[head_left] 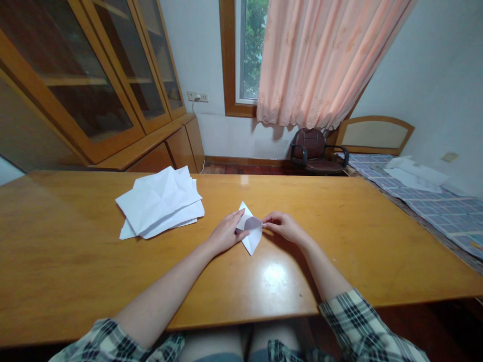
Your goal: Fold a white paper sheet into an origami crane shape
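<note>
A small folded white paper, diamond-shaped, lies on the wooden table in front of me. My left hand rests on its left side, fingers stretched flat and pressing the sheet down. My right hand pinches the paper's right corner, lifting a flap that curls over toward the middle. Both forearms reach in from plaid sleeves at the bottom of the view.
A loose stack of creased white sheets lies on the table to the left of my hands. Glass-door wooden cabinets stand at the left. A dark armchair sits under the pink curtain; a bed runs along the right.
</note>
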The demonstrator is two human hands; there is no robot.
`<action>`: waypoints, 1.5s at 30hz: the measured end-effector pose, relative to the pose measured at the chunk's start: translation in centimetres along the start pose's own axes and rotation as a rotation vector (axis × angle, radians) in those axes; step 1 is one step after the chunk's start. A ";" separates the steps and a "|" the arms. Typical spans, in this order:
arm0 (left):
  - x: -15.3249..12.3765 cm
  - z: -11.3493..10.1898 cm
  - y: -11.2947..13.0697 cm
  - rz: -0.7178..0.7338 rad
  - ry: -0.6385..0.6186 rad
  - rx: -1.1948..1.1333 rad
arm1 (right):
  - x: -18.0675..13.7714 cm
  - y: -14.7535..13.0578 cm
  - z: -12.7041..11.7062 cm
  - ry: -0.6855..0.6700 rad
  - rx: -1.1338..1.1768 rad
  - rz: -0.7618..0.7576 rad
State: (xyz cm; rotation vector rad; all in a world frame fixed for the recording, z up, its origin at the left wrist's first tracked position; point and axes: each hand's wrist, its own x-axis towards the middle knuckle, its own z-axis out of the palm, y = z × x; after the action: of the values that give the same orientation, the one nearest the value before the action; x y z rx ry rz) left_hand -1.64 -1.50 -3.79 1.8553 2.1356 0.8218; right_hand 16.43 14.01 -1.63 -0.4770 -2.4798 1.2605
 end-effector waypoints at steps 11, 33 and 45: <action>0.0 0.0 0.1 -0.002 0.014 -0.018 | 0.2 -0.2 1.3 0.059 -0.119 -0.120; 0.1 -0.1 0.3 0.003 0.013 -0.029 | 0.6 -1.0 3.6 0.174 -0.354 -0.123; 0.0 -0.1 0.2 0.012 0.011 -0.018 | 0.9 -1.1 3.9 0.097 -0.542 -0.103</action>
State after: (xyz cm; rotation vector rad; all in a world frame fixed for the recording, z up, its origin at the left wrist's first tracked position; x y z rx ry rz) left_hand -1.56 -1.51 -3.60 1.8606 2.1184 0.8537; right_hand 13.85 11.00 -2.80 -0.5098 -2.7033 0.4986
